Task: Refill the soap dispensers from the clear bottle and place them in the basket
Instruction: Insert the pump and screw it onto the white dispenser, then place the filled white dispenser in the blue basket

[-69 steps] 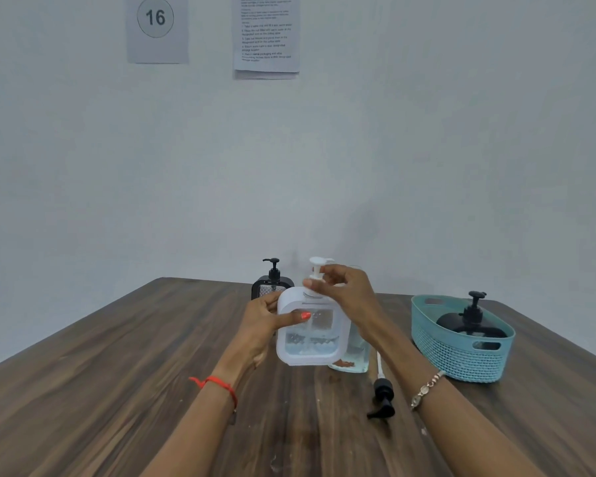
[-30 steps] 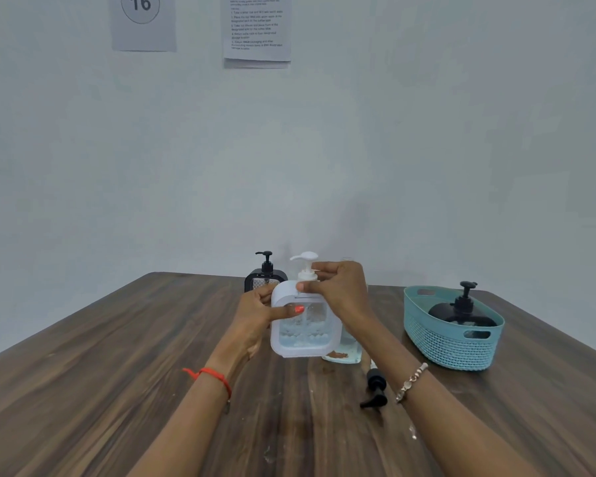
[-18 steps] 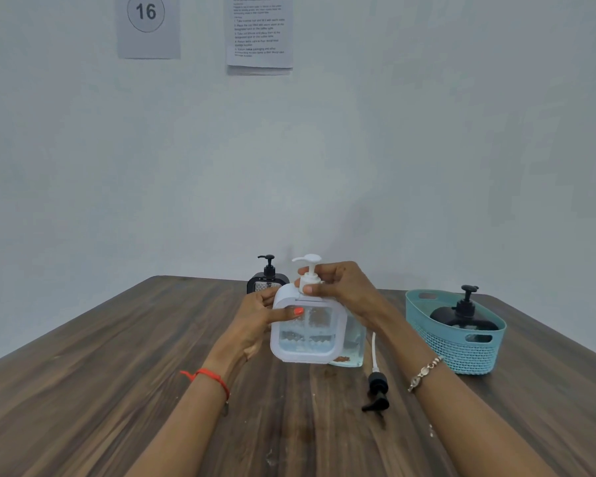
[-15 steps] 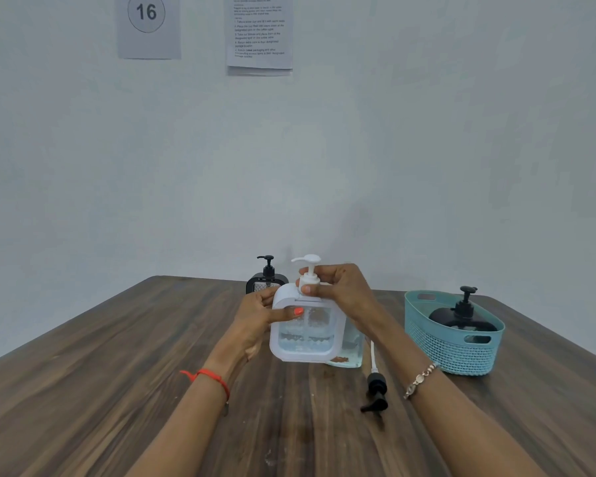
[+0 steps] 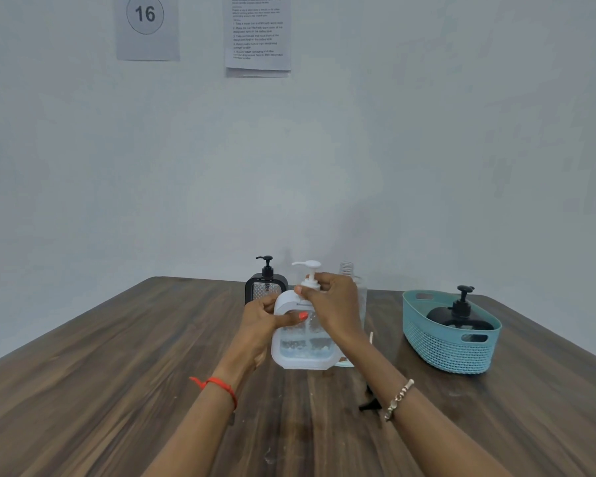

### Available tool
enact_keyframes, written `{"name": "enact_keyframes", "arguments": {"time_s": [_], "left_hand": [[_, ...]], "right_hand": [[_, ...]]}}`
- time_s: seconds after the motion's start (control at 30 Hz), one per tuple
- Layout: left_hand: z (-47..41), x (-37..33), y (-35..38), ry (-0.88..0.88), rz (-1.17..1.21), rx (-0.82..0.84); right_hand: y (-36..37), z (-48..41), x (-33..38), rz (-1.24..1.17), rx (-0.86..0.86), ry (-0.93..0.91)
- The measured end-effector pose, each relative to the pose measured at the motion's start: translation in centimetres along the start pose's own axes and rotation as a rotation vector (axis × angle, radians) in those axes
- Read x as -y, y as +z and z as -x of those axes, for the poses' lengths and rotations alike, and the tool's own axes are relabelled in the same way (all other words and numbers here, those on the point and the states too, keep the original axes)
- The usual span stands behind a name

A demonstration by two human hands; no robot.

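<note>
From the head camera: my left hand [image 5: 260, 316] was wrapped around the left side of the white soap dispenser [image 5: 301, 342], thumb across its front, fingers closed on its body. The dispenser stood upright on the tabletop [image 5: 117, 356], about midway across and toward the far edge, with clear liquid in its lower half. My right hand [image 5: 334, 306] was up at its neck, fingers [image 5: 305, 290] pinched narrow around the collar of the white pump [image 5: 308, 270], whose nozzle pointed left. Just behind the dispenser, partly hidden by my right hand, stood the clear bottle [image 5: 350, 273], open at the top. A black dispenser [image 5: 265, 287] stood close behind to the left, near the far edge. Toward the right edge sat the teal basket [image 5: 448, 349] with another black dispenser in the basket [image 5: 460, 316]. A loose black pump [image 5: 370, 402] lay on the tabletop, mostly hidden under my right forearm.
</note>
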State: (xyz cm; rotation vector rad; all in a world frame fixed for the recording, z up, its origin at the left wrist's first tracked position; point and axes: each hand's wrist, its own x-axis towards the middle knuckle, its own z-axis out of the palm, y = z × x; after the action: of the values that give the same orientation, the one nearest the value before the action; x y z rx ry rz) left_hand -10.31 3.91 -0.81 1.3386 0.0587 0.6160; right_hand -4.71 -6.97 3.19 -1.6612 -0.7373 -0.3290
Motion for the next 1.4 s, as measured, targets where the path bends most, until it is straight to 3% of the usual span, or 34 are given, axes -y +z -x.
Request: {"name": "enact_keyframes", "arguments": {"time_s": [0.27,0.6,1.17,1.4], "left_hand": [[-0.4,-0.2,0.9,0.009,0.008,-0.019],[-1.1,-1.0,5.7,0.051,0.003,0.037],[-9.7,0.8,21.2,0.380,-0.288,0.024],[-15.2,2.8,25.5,0.389,-0.350,0.121]], "right_hand": [[-3.2,-0.2,-0.9,-0.064,0.179,0.061],[-9.9,-0.6,-2.1,-0.154,0.252,0.073],[-21.5,-9.4,-7.0,-0.069,-0.153,-0.023],[-24.7,-13.9,-10.7,-0.027,-0.233,-0.048]]}}
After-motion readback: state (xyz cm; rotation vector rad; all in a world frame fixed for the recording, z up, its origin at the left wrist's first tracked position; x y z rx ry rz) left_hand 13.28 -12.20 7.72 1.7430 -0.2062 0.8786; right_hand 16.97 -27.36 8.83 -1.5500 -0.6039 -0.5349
